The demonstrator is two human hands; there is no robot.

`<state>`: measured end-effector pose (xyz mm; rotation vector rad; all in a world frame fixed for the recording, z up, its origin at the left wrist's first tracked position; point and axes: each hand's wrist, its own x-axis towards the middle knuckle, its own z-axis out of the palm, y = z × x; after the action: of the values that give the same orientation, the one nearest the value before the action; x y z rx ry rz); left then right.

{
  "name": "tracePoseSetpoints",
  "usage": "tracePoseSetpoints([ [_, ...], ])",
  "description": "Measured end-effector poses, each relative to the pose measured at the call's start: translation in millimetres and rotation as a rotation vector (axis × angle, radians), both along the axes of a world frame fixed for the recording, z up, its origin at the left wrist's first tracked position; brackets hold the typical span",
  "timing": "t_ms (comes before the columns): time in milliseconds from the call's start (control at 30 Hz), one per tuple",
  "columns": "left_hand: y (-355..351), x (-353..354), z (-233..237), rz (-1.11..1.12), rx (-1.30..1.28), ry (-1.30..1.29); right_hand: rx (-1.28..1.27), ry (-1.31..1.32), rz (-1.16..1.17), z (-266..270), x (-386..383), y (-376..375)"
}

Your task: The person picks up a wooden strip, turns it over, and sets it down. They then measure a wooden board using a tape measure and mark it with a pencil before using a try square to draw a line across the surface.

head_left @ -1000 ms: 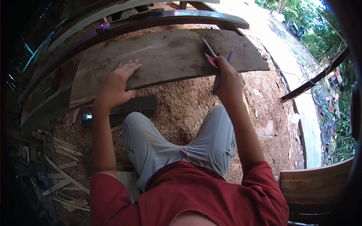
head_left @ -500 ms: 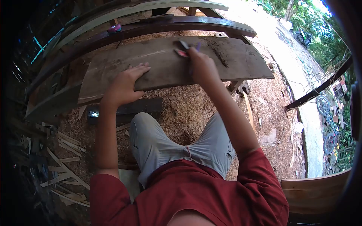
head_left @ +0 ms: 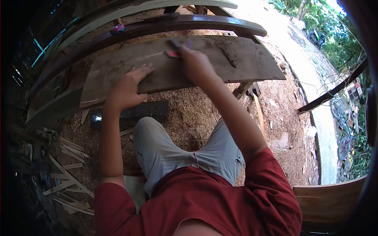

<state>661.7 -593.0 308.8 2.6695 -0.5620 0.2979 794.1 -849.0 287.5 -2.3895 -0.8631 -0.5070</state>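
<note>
A long worn wooden board (head_left: 252, 65) lies across in front of me, with dark dirt (head_left: 227, 53) on its right part. My left hand (head_left: 130, 84) rests at the board's near edge, left of the middle; its fingers stretch flat over the top and the thumb is spread along the edge. My right hand (head_left: 195, 65) is closed around a small hand tool (head_left: 173, 45) over the middle of the board. The tool has a dark head and pink and purple parts; motion blur hides its exact kind.
Dark beams (head_left: 189, 24) run behind the board, with a pink and purple object (head_left: 117, 28) on one. Wood shavings (head_left: 193, 108) cover the ground. A dark plank (head_left: 130, 114) lies below the board. Thin wood strips (head_left: 69, 179) are piled at left; a pole (head_left: 334, 92) slants at right.
My right hand has moved left along the board with the tool. My left hand stays on the board's near edge.
</note>
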Motion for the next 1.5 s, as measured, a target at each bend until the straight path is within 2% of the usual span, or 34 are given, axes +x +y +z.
tracePoseSetpoints([
  [67, 2, 0, -1, -0.006, -0.007, -0.005, -0.065, 0.037, -0.156, 12, 6, -37],
  [100, 1, 0, -1, -0.009, -0.008, -0.007, 0.013, 0.028, -0.209, 9, 16, -56],
  [167, 0, -2, -3, -0.009, -0.013, -0.011, 0.012, -0.022, -0.265, 13, 25, -96],
  [267, -2, -1, -3, -0.008, -0.007, -0.020, 0.035, -0.084, -0.239, 18, 7, -104],
  [333, -3, -2, -2, 0.007, -0.002, -0.019, 0.155, -0.025, -0.102, 25, -36, -74],
  [400, -2, -2, 1, -0.005, 0.004, -0.012, 0.162, -0.020, 0.054, 15, -63, -48],
  [533, -5, -3, 4, -0.002, -0.006, -0.010, 0.069, -0.029, 0.130, 7, -100, -31],
  [633, -6, -6, 4, -0.002, -0.017, -0.025, 0.065, -0.021, -0.022, 3, -98, -59],
  [767, -6, -6, 1, -0.010, -0.025, -0.033, 0.081, -0.020, -0.275, 11, -87, -131],
  [867, -7, -8, 0, 0.005, -0.027, -0.047, 0.049, -0.041, -0.346, 9, -75, -165],
  [933, -7, -5, 0, 0.019, 0.004, -0.038, 0.135, -0.081, -0.322, 13, -84, -159],
  [1000, -7, -5, 3, 0.017, -0.001, -0.030, 0.252, -0.135, -0.184, 14, -105, -127],
  [1067, -7, -4, 3, 0.014, 0.000, -0.013, 0.102, -0.013, -0.141, 13, -136, -94],
  [1100, -6, -2, 1, 0.009, 0.001, -0.020, 0.069, -0.036, -0.075, 13, -154, -79],
  [1133, -5, -2, 0, 0.005, 0.003, -0.026, 0.137, -0.080, 0.030, 8, -163, -68],
  [1233, -6, -2, 1, 0.001, 0.013, -0.023, 0.133, -0.167, 0.119, -1, -174, -66],
  [1300, -11, -5, 3, 0.010, 0.018, -0.028, 0.159, -0.154, 0.089, -2, -175, -83],
  [1367, -14, -6, 2, 0.020, 0.016, -0.031, 0.099, 0.005, -0.124, 1, -179, -107],
  [1500, -14, -5, -3, 0.033, 0.009, -0.052, 0.066, 0.090, -0.350, 11, -172, -152],
])
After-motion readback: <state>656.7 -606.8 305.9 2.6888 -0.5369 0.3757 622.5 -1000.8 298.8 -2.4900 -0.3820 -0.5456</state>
